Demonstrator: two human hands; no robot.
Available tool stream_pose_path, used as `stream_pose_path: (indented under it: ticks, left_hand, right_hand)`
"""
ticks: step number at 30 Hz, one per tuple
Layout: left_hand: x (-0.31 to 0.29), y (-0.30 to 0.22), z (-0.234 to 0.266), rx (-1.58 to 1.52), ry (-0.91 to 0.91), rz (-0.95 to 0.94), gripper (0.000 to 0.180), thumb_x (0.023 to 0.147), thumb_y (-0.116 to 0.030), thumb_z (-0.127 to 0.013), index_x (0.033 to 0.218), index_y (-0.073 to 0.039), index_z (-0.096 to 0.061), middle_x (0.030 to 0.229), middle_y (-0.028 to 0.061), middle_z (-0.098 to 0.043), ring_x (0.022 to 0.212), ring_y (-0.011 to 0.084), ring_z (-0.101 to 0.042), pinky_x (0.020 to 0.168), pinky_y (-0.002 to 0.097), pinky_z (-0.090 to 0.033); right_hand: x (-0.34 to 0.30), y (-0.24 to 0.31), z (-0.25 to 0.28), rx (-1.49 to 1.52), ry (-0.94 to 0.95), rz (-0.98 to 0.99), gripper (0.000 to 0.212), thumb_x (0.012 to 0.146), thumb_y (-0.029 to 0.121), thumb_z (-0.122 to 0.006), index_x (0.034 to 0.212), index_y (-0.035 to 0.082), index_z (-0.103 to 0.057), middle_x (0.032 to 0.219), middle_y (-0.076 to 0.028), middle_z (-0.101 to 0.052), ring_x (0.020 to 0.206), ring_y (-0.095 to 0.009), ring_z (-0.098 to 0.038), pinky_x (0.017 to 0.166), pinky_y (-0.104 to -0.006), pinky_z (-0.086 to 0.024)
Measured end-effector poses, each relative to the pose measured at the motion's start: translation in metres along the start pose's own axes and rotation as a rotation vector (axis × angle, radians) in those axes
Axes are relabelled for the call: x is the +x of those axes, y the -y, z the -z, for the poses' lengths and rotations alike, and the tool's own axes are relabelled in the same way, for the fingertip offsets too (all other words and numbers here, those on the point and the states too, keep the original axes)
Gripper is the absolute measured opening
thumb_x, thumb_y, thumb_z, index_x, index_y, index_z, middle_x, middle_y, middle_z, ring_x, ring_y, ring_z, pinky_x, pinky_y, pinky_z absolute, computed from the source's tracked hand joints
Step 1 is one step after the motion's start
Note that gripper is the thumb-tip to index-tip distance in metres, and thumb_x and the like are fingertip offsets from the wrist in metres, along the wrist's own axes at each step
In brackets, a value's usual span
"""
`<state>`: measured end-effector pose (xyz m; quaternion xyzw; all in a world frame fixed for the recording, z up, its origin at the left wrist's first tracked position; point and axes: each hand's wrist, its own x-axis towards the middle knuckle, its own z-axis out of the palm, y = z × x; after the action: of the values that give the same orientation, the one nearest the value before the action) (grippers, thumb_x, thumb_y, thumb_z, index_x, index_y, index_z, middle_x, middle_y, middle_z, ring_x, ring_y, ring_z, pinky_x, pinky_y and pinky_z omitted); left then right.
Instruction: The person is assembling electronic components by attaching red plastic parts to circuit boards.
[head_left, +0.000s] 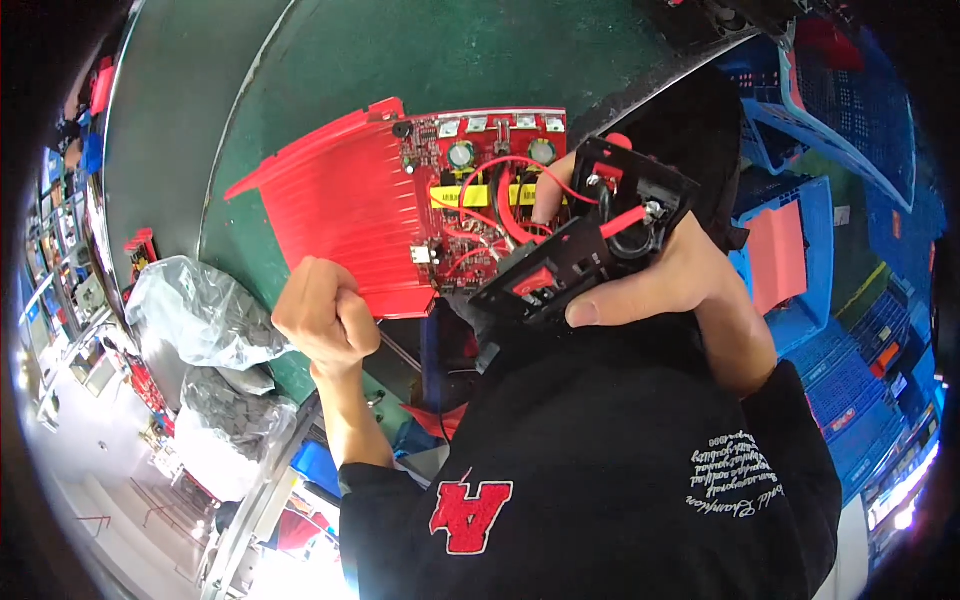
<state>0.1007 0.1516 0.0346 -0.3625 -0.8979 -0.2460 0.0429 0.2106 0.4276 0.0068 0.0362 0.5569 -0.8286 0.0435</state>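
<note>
A red ribbed metal housing (335, 215) lies on the green table, with a red circuit board (420, 165) along its right side. The board carries capacitors, yellow-wrapped parts and red wires. A black plastic end panel (590, 262) with a red rocker switch (533, 281) is joined to the board by thick red and black wires. My right hand (665, 285) grips this panel, thumb at its near edge and a finger behind it by the board. My left hand (330, 315) is a fist at the housing's near-left corner; whatever its fingers may hold is hidden.
Clear plastic bags (205, 310) with dark contents sit left of my left hand. Blue crates (820, 250) stand at the right, one with a pink-red sheet (776, 258). The green tabletop (450, 50) extends beyond the housing. A metal rail (265, 475) runs at the lower left.
</note>
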Motion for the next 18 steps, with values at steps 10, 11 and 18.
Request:
stream_pose_path:
  ticks: [10, 11, 18]
  left_hand:
    - [0.003, 0.001, 0.0, -0.007, 0.008, -0.034, 0.007, 0.058, -0.008, -0.045, 0.053, -0.004, -0.043, 0.048, 0.0085, -0.038, 0.04, 0.0239, -0.036, 0.041, 0.0355, -0.028]
    - [0.005, 0.001, -0.001, -0.007, 0.01, -0.034, 0.007, 0.058, -0.008, -0.045, 0.053, -0.004, -0.043, 0.048, 0.0085, -0.038, 0.04, 0.0239, -0.036, 0.041, 0.0355, -0.028]
    - [0.007, 0.007, 0.003, -0.001, 0.028, -0.055, 0.004, 0.058, -0.006, -0.047, 0.055, -0.004, -0.044, 0.049, 0.0102, -0.037, 0.041, 0.0262, -0.038, 0.041, 0.0356, -0.029]
  right_hand:
    - [0.0, 0.003, -0.005, 0.076, 0.102, -0.068, 0.063, 0.062, 0.008, -0.088, 0.115, -0.002, -0.055, 0.108, -0.004, -0.059, 0.103, -0.012, -0.054, 0.094, -0.0282, -0.044]
    - [0.001, 0.004, -0.009, 0.051, 0.071, -0.013, 0.063, 0.063, 0.007, -0.087, 0.116, -0.003, -0.054, 0.11, -0.005, -0.059, 0.104, -0.011, -0.054, 0.094, -0.0276, -0.044]
    - [0.026, 0.01, -0.023, 0.066, 0.13, -0.079, 0.066, 0.065, 0.012, -0.086, 0.12, -0.001, -0.052, 0.112, -0.006, -0.061, 0.102, -0.012, -0.056, 0.093, -0.03, -0.045]
